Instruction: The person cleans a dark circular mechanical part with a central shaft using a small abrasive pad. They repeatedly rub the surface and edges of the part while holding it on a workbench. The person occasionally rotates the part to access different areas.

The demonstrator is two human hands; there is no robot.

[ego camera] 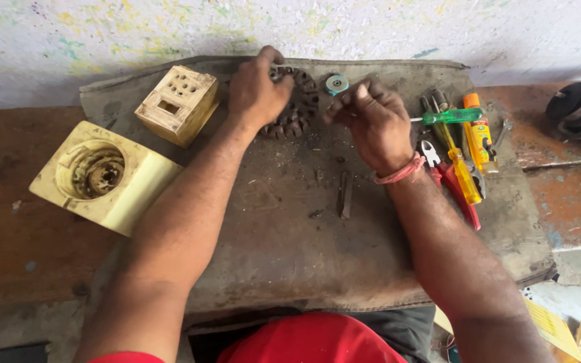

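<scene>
My left hand (257,87) rests on a dark, round toothed metal core (297,107) at the back of a grey work mat (284,228), gripping its left rim. My right hand (371,117) is curled just right of the core, fingertips pinched near its edge; whether anything thin lies between them is too small to tell. A small round teal-and-silver part (336,84) lies just behind the right fingers. A pink band circles my right wrist.
Two yellowed plastic housings sit left: a small cube with holes (177,102) and a larger one with a round cavity (102,176). Screwdrivers with green (450,116) and yellow (464,173) handles, red-handled pliers (455,191) and an orange tube (479,131) lie right. A dark metal strip (345,195) lies mid-mat.
</scene>
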